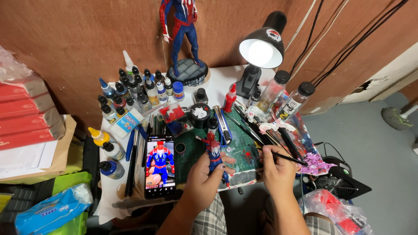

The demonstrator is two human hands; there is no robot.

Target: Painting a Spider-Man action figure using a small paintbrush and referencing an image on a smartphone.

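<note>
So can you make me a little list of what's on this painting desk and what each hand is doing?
left hand: holds a small red and blue figure upright over the green cutting mat
right hand: holds a thin black paintbrush, tip pointing toward the figure
phone: flat on the desk, showing a red and blue figure
paint bottles: clustered at the back left
large statue: stands on a round base at the back
desk lamp: switched on

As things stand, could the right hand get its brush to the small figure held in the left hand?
Probably yes. The right hand holds a thin brush just beside the left hand, which grips the small figure upright; only bare cutting mat lies between them.
</note>
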